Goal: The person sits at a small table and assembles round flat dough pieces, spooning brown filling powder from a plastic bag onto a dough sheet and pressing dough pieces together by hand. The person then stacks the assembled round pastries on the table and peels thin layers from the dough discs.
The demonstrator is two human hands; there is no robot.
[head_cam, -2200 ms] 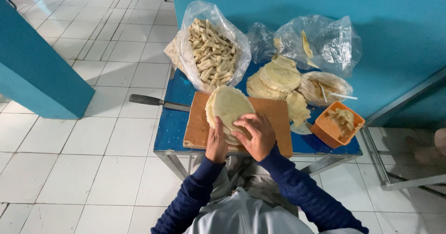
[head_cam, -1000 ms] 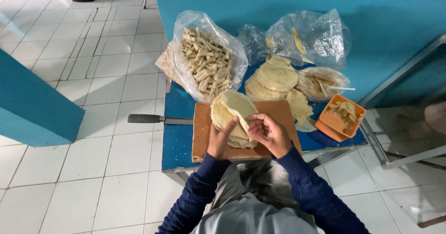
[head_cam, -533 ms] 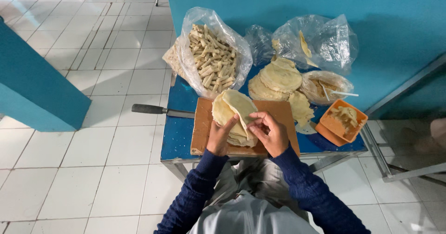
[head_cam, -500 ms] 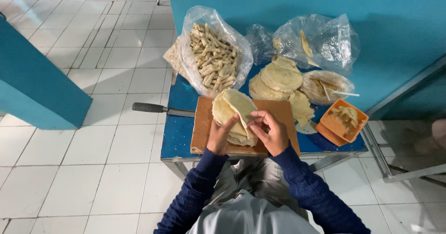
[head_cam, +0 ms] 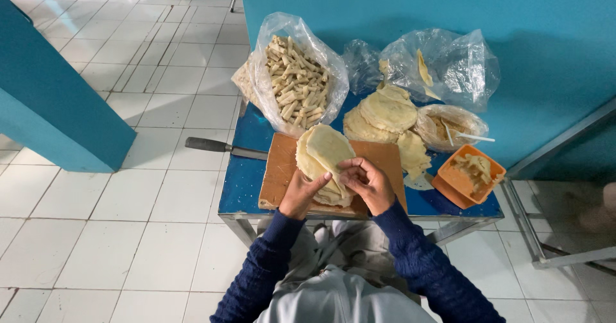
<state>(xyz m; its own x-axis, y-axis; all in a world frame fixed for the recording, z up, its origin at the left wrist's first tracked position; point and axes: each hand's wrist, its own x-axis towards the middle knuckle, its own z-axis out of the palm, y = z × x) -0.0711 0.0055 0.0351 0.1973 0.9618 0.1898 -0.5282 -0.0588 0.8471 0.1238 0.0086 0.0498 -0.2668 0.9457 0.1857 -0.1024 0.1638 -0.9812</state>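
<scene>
White floor tiles and teal walls frame your small blue table (head_cam: 240,182), seen from your head camera looking straight down.

Containers first. At the back left a clear plastic bag (head_cam: 269,60) stands open, packed with pale rolled sticks (head_cam: 296,89). At the back right a second clear bag (head_cam: 459,63) sits crumpled against the wall with only a few yellowish scraps inside. Just in front of it, a round plastic-lined bowl (head_cam: 428,125) holds filling, with a white spoon (head_cam: 471,137) resting across it. On the right edge of the table an orange square tub (head_cam: 452,185) carries more pale pieces.

Now your work — a stack of thin, round, cream-coloured wrappers (head_cam: 317,169) lies on the wooden cutting board (head_cam: 279,175) at the table's front. Your left hand (head_cam: 300,193) is pressed flat against the stack's near edge, fingers together. Your right hand (head_cam: 367,183) has thumb and fingers pinched on the top wrapper (head_cam: 328,148), lifting its edge off the pile.

Beside the board, more round wrappers (head_cam: 385,111) are heaped in loose piles. A knife (head_cam: 208,145) pokes out from under the board's left side — its dark handle hangs past the table edge.
</scene>
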